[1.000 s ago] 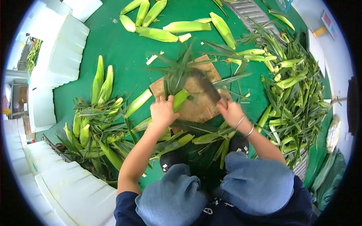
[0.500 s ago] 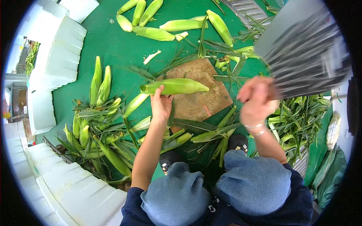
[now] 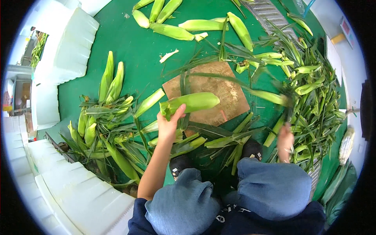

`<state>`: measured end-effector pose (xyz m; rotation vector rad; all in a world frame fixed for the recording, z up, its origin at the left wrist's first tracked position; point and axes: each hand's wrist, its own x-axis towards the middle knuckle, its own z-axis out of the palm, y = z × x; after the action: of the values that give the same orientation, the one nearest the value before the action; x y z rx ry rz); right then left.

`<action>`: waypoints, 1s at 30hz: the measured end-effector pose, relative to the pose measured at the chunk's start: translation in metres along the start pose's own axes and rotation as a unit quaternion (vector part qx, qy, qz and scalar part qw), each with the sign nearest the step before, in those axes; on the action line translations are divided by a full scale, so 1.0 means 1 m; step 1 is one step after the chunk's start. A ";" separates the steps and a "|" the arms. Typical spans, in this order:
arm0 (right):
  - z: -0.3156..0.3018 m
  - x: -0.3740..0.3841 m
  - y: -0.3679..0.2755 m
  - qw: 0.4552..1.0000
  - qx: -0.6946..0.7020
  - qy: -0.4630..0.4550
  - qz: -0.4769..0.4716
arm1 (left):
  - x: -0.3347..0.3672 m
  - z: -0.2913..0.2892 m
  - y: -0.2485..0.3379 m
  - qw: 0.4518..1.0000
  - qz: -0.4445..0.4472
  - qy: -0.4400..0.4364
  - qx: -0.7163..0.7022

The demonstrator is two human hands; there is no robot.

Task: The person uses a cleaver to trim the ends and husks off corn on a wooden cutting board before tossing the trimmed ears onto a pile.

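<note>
My left hand (image 3: 169, 124) is closed round the near-left side of a green ear of corn (image 3: 197, 102). The ear, still in its husk, lies level above a square wooden board (image 3: 231, 109), its tip pointing right. My right hand (image 3: 285, 139) is closed round a cleaver, held low at the right by the husk pile. Its dark blade (image 3: 289, 107) is seen almost edge-on and blurred. A loose strip of husk (image 3: 270, 96) stretches from the board toward the blade. Long leaves (image 3: 185, 84) lie across the board behind the ear.
At the left lies a heap of unhusked corn (image 3: 117, 156). Several ears (image 3: 172, 31) lie on the green floor (image 3: 129, 39) beyond the board. A big husk pile (image 3: 313, 102) fills the right. White foam boxes (image 3: 74, 43) line the left side. A metal grate (image 3: 270, 15) is far right.
The cleaver has swung down from its raised place to low at the right. A husk strip now shows over the board. The ear stays in my left hand, its stem end now ragged.
</note>
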<state>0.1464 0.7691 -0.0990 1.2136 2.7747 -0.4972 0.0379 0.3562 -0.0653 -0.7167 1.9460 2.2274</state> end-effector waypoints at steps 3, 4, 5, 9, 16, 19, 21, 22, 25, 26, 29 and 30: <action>-0.030 0.010 0.108 0.963 0.104 0.241 -0.063 | 0.020 -0.003 0.010 0.999 0.017 -0.036 -0.032; -0.034 0.012 0.131 0.948 0.110 0.290 -0.076 | 0.034 -0.006 0.019 0.997 -0.001 -0.056 -0.052; -0.050 -0.005 0.093 0.969 0.147 0.195 -0.030 | 0.052 -0.002 0.026 0.993 0.002 -0.041 -0.114; -0.032 -0.017 0.001 0.942 0.312 -0.078 -0.099 | 0.182 0.054 0.074 0.973 0.080 0.012 -0.217; 0.052 0.010 -0.231 0.835 0.427 -0.324 -0.122 | 0.250 0.005 0.120 0.953 0.215 -0.042 -0.209; 0.049 0.027 -0.221 0.837 0.417 -0.352 -0.050 | 0.184 -0.098 0.087 0.957 0.230 0.092 0.151; 0.040 0.020 -0.187 0.836 0.432 -0.338 -0.013 | 0.153 -0.169 0.045 0.839 0.215 0.163 0.472; 0.033 0.015 -0.167 0.839 0.439 -0.322 -0.014 | 0.137 -0.190 0.036 0.784 0.134 0.120 0.594; 0.026 0.008 -0.089 0.883 0.416 -0.217 0.031 | 0.104 -0.225 0.020 0.597 0.032 0.062 0.799; 0.031 0.020 -0.043 0.886 0.419 -0.196 0.028 | 0.101 -0.229 0.024 0.549 0.062 0.037 0.833; 0.023 0.025 0.064 0.906 0.413 -0.069 0.061 | 0.098 -0.211 0.033 0.569 0.141 -0.005 0.810; 0.020 0.029 0.108 0.919 0.387 -0.022 0.069 | 0.090 -0.189 0.044 0.566 0.196 -0.026 0.800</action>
<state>0.2033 0.8520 -0.1517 1.4545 2.4647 -1.6810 -0.0047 0.1475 -0.0757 0.1491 2.9490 -0.2418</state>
